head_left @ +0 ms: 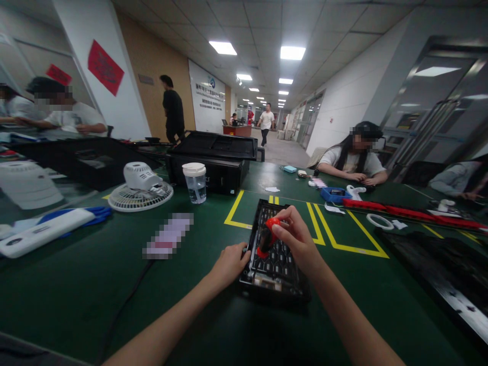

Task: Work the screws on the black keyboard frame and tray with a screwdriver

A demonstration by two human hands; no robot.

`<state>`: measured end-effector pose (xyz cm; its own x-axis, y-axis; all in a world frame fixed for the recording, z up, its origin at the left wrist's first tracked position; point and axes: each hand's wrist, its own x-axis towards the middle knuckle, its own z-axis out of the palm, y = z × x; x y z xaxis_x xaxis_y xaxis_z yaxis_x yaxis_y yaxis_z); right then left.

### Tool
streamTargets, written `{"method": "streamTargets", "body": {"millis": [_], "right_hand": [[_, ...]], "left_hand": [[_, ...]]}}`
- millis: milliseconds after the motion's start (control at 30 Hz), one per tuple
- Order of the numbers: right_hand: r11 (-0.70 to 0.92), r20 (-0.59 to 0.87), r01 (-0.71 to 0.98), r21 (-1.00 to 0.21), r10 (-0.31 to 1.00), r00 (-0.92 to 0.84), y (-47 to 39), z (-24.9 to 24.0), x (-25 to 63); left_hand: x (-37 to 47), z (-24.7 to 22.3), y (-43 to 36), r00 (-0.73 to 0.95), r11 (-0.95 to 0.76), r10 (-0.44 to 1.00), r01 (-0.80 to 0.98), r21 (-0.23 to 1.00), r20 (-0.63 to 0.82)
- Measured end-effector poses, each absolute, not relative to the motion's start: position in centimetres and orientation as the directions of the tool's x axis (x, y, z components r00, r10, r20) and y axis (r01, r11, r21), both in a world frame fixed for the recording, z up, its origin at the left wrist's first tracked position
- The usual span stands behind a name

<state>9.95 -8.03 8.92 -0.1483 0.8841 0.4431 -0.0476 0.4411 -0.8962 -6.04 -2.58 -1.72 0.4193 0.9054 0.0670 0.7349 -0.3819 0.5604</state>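
A black rectangular case [284, 264] with a honeycomb-patterned inside lies in front of me on the green table. My left hand [231, 264] grips its left edge, the thumb against the rim and the other fingers partly out of sight. Above the case, my right hand [299, 239] has its fingers closed around the top of a screwdriver [266, 237] with a red and black handle. The screwdriver stands nearly upright, tilted slightly, over the left part of the case. Its tip is too hidden to make out.
Left of me are a blurred phone [170, 236] with a cable, a lidded cup [195, 183] and a white fan [141, 188]. A large black case [213, 162] stands behind. Black parts [442, 279] lie right, below red strips [404, 212]. People sit across the table.
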Motion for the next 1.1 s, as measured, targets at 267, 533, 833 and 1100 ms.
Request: {"method": "streamTargets", "body": {"millis": [267,533,833,1100], "right_hand": [[0.448,0.447,-0.023,-0.894,0.884,-0.136,-8.46,9.16,9.78],[0.444,0.438,0.021,-0.896,0.889,-0.133,-8.44,9.3,9.79],[0.453,0.446,0.047,-0.89,0.887,-0.117,-8.38,9.23,9.8],[0.452,0.445,0.061,-0.89,0.889,-0.108,-8.32,9.23,9.78]], "left_hand": [[-5.89,-1.1,-2.92,0.395,-0.343,0.918,0.761,0.55,0.027],[-5.92,-1.26,-2.84,0.404,-0.355,0.914,0.753,0.554,0.037],[-5.79,-1.0,-2.88,0.4,-0.343,0.916,0.754,0.561,0.023],[-5.79,-1.09,-2.9,0.397,-0.349,0.917,0.752,0.56,0.037]]}}
